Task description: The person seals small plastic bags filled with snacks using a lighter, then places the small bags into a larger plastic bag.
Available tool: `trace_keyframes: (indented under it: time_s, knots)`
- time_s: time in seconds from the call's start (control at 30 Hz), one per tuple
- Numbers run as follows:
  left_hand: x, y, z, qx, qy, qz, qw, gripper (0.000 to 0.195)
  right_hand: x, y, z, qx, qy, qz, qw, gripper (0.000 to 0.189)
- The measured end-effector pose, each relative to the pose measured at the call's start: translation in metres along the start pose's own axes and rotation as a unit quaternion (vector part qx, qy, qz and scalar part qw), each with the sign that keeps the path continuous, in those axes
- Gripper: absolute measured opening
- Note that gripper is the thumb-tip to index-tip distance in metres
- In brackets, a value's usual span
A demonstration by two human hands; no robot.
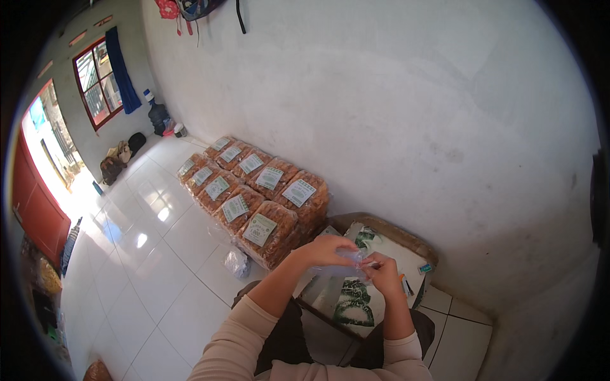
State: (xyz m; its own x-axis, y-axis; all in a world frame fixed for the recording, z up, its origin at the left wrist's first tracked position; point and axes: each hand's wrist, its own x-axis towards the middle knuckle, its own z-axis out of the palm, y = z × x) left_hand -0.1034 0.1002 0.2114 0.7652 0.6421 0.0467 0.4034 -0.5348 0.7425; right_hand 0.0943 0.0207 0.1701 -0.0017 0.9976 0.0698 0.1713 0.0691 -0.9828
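Note:
Over a low table [321, 302], covered by a white sheet with green print, both my hands hold a clear plastic bag [329, 270]. My left hand [329, 251] curves over the bag's upper side, thumb and fingers on the film. At the bag's right end, my right hand [382, 275] pinches the film between thumb and fingertips. The bag's contents, if any, are too blurred to make out. A small orange-and-black tool [406, 285] lies just right of my right hand, and a small green-blue box [425, 269] rests near the table's right edge. Part of a printed label [330, 231] shows beyond my left hand.
Two rows of large clear packs of orange-brown snacks [274, 224], each bearing a label, stand against the wall [381, 119]. A crumpled white plastic bundle [236, 263] lies on the tiled floor [167, 285]. Farther off are a water jug [158, 116], bags [114, 162] and a red door [40, 190].

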Motion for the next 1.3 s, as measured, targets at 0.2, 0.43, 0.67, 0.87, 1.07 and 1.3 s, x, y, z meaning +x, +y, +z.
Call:
trace_keyframes:
  time_s: [0.2, 0.43, 0.67, 0.87, 1.07, 1.3]
  knots:
    - [0.007, -0.003, 0.005, -0.027, -0.012, -0.001, 1.000, 0.033, -0.001, 0.001, -0.004, -0.011, 0.004, 0.007, 1.000, 0.002]
    - [0.008, -0.003, 0.011, -0.065, 0.019, 0.028, 0.997, 0.024, -0.004, -0.010, -0.013, 0.041, -0.036, -0.025, 0.998, 0.009]
    - [0.009, -0.011, 0.013, -0.051, 0.006, 0.025, 0.998, 0.022, -0.011, -0.025, -0.016, -0.070, 0.014, -0.040, 0.997, 0.013]
    - [0.009, 0.002, 0.008, -0.034, -0.021, -0.002, 0.999, 0.023, -0.019, -0.039, -0.015, -0.123, 0.077, -0.102, 0.984, 0.011]
    - [0.006, -0.003, 0.012, -0.012, -0.010, 0.014, 1.000, 0.025, -0.028, -0.063, -0.019, -0.205, 0.073, -0.187, 0.958, 0.010]
    - [0.006, -0.004, 0.012, -0.018, -0.028, -0.003, 0.999, 0.027, -0.031, -0.065, -0.025, -0.151, 0.146, -0.201, 0.957, 0.010]
